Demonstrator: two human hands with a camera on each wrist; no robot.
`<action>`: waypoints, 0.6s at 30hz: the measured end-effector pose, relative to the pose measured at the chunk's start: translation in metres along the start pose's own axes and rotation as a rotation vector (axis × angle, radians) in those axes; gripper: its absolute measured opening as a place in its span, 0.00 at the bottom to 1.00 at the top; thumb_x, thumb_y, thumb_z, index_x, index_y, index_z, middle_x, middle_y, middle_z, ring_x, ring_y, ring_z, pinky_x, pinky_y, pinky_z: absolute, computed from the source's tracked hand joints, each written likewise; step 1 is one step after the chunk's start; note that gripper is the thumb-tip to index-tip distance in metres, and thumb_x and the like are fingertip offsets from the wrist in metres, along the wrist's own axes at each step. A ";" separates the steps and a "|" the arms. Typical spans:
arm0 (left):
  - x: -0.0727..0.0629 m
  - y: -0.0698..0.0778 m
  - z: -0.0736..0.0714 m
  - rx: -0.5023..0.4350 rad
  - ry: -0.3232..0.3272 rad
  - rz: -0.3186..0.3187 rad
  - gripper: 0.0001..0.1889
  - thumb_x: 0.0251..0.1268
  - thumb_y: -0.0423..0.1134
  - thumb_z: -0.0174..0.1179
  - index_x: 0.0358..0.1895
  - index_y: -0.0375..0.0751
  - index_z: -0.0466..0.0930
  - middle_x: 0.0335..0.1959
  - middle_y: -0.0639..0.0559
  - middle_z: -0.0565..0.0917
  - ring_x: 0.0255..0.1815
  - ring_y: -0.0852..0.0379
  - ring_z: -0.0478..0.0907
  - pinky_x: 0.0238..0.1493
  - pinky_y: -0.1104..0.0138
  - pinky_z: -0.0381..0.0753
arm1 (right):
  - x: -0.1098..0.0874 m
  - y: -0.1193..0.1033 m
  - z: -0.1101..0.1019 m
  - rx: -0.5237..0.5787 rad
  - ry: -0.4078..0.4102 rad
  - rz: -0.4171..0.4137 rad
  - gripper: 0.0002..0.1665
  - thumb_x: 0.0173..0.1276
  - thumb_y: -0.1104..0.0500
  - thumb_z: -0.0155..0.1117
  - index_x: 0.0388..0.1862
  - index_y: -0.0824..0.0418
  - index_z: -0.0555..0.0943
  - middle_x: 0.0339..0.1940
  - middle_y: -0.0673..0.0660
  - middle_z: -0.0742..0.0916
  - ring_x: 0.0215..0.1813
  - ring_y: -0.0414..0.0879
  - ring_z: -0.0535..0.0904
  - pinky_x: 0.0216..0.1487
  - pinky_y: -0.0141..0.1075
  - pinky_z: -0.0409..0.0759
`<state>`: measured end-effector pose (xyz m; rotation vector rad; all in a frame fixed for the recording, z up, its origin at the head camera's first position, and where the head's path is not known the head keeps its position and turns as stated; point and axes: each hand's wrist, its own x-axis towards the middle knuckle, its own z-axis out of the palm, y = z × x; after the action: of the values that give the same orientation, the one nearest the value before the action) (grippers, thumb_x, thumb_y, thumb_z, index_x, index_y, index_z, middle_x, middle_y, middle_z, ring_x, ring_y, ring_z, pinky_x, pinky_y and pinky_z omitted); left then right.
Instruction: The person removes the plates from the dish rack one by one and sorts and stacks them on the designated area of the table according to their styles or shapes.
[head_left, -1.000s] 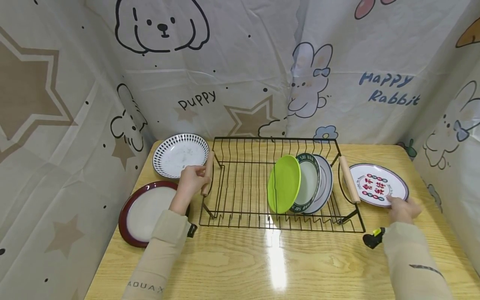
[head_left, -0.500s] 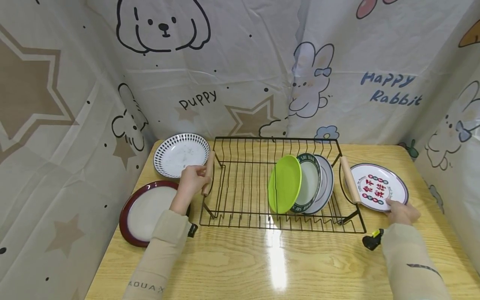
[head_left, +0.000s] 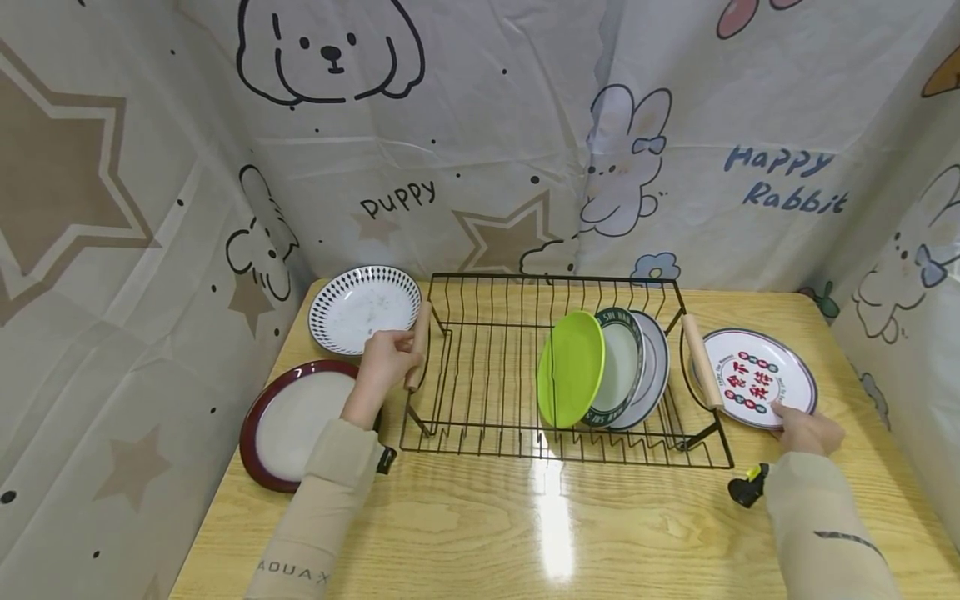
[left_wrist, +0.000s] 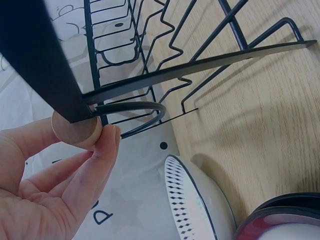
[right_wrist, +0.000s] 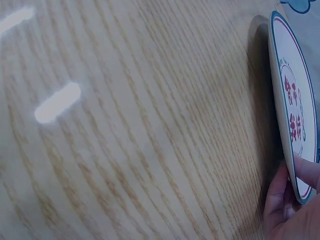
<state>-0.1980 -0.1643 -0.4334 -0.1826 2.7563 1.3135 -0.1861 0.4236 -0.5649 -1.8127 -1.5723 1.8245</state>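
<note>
- From my seat at the feed, 12 o'clock is the far side, clock centred on the rack (head_left: 495, 455).
- Left hand (head_left: 386, 358): at 9 o'clock, pinching the rack's wooden handle (head_left: 422, 346) between thumb and fingers.
- Right hand (head_left: 810, 427): pinching the lettered plate (head_left: 759, 375) at its 4-to-5 o'clock rim, thumb on the face, fingers underneath.
- Lettered plate lies at 3 o'clock, just outside the rack, face up, its near edge off the desk (head_left: 450, 533). I can't tell whether the far edge touches.
- In the rack, toward 3 o'clock, three plates lean in a row: green plate (head_left: 572, 369), green-rimmed plate (head_left: 618, 362), pale plate (head_left: 657, 375).
- Bowl (head_left: 364, 308), diamond-patterned, between 9 and 10 o'clock; red-rimmed plate (head_left: 300, 425) between 8 and 9, by the left forearm.
- Printed cloth (head_left: 510, 125) hangs beyond 12 o'clock.
</note>
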 end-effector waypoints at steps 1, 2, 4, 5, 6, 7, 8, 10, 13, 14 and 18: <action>0.000 0.000 0.000 0.002 0.000 -0.001 0.21 0.53 0.29 0.59 0.53 0.27 0.75 0.40 0.35 0.81 0.40 0.45 0.78 0.34 0.64 0.79 | 0.001 0.001 0.000 -0.005 -0.001 -0.004 0.48 0.51 0.61 0.69 0.70 0.50 0.57 0.68 0.47 0.67 0.50 0.32 0.73 0.52 0.24 0.72; 0.000 0.000 0.000 0.002 0.000 -0.001 0.21 0.53 0.29 0.59 0.53 0.27 0.75 0.40 0.34 0.81 0.40 0.45 0.78 0.35 0.64 0.79 | 0.001 0.001 0.000 -0.007 -0.002 -0.007 0.49 0.51 0.60 0.70 0.70 0.50 0.57 0.68 0.47 0.66 0.51 0.33 0.73 0.53 0.24 0.72; 0.000 0.000 0.000 0.002 0.001 0.001 0.21 0.53 0.29 0.59 0.53 0.27 0.75 0.40 0.34 0.81 0.40 0.45 0.78 0.35 0.64 0.79 | 0.003 0.003 0.000 -0.017 -0.002 -0.012 0.49 0.51 0.59 0.70 0.70 0.50 0.57 0.68 0.47 0.66 0.58 0.35 0.70 0.55 0.25 0.70; -0.001 0.000 0.000 0.002 0.002 0.001 0.21 0.53 0.29 0.59 0.53 0.27 0.75 0.39 0.34 0.81 0.40 0.45 0.78 0.34 0.64 0.79 | 0.003 0.003 0.000 -0.027 -0.004 -0.015 0.49 0.51 0.59 0.69 0.70 0.50 0.56 0.69 0.47 0.65 0.61 0.35 0.68 0.56 0.24 0.68; -0.001 0.000 0.000 0.004 0.002 0.002 0.21 0.53 0.29 0.59 0.53 0.27 0.75 0.39 0.34 0.81 0.40 0.45 0.78 0.34 0.64 0.79 | 0.002 0.004 0.000 -0.032 -0.007 -0.020 0.49 0.52 0.58 0.69 0.70 0.50 0.56 0.69 0.47 0.64 0.64 0.35 0.65 0.58 0.24 0.67; -0.001 0.000 0.000 0.007 0.002 0.003 0.21 0.53 0.29 0.59 0.53 0.27 0.75 0.39 0.34 0.81 0.40 0.45 0.78 0.34 0.64 0.79 | 0.002 0.004 0.000 -0.039 -0.009 -0.023 0.49 0.52 0.58 0.69 0.71 0.51 0.56 0.69 0.47 0.64 0.64 0.36 0.64 0.59 0.25 0.66; -0.001 0.000 0.000 0.010 0.003 0.003 0.21 0.53 0.29 0.60 0.53 0.27 0.75 0.39 0.34 0.81 0.40 0.45 0.78 0.34 0.64 0.79 | 0.002 0.004 0.000 -0.059 -0.007 -0.026 0.48 0.53 0.58 0.68 0.71 0.51 0.56 0.70 0.47 0.64 0.65 0.36 0.64 0.59 0.25 0.65; -0.001 0.000 0.000 0.014 0.004 0.004 0.21 0.53 0.29 0.59 0.53 0.27 0.75 0.39 0.34 0.81 0.40 0.45 0.78 0.35 0.64 0.79 | 0.001 0.005 0.000 -0.100 -0.003 -0.040 0.47 0.54 0.57 0.68 0.71 0.51 0.56 0.70 0.47 0.63 0.65 0.37 0.63 0.60 0.26 0.65; -0.001 0.001 0.000 0.014 0.005 0.001 0.21 0.53 0.29 0.59 0.53 0.27 0.75 0.40 0.34 0.81 0.40 0.45 0.78 0.35 0.63 0.79 | 0.001 0.005 0.000 -0.178 0.005 -0.069 0.46 0.56 0.54 0.67 0.71 0.52 0.55 0.70 0.49 0.63 0.66 0.39 0.63 0.61 0.28 0.65; -0.001 0.001 0.000 0.013 0.004 0.000 0.21 0.53 0.29 0.59 0.53 0.27 0.75 0.40 0.34 0.81 0.41 0.45 0.78 0.35 0.63 0.79 | 0.000 0.006 0.000 -0.210 0.009 -0.081 0.46 0.56 0.53 0.66 0.71 0.52 0.55 0.70 0.50 0.63 0.66 0.40 0.63 0.62 0.29 0.65; -0.002 0.002 0.000 0.007 0.003 -0.003 0.21 0.53 0.29 0.59 0.53 0.27 0.75 0.40 0.34 0.81 0.41 0.45 0.78 0.36 0.63 0.79 | -0.006 0.007 -0.001 -0.313 0.001 -0.137 0.46 0.58 0.53 0.64 0.71 0.56 0.53 0.71 0.54 0.62 0.68 0.46 0.61 0.63 0.33 0.64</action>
<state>-0.1967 -0.1631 -0.4316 -0.1885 2.7614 1.3043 -0.1799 0.4169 -0.5657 -1.7664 -2.0216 1.5901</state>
